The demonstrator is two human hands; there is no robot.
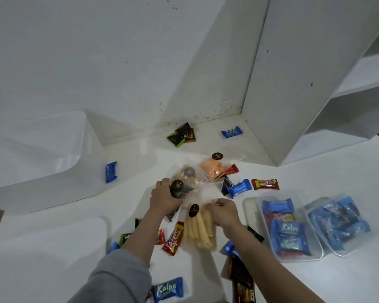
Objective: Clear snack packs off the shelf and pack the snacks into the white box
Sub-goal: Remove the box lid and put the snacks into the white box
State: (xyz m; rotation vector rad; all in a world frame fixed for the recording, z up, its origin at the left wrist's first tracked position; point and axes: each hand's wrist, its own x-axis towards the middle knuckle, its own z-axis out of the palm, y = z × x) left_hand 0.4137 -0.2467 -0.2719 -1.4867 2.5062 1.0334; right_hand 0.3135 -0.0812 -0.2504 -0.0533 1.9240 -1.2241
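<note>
Head view: left hand [164, 196] curls around a clear cookie bag [185, 179]; right hand [224, 212] pinches the top of a wafer-stick bag [200, 230], both mid-shelf. White box [37, 154] sits far left. Risk: slick film slipping, or sleeves sweeping loose Kalpa packs [167, 289] off the near edge.

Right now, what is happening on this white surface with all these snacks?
A person is gathering snack packs. The left hand grips a clear bag with a dark label; the right hand holds the top of a clear bag of pale sticks. Small wrapped snacks lie scattered around. Two clear tubs on the right hold blue packs. The big white box stands at the left.
</note>
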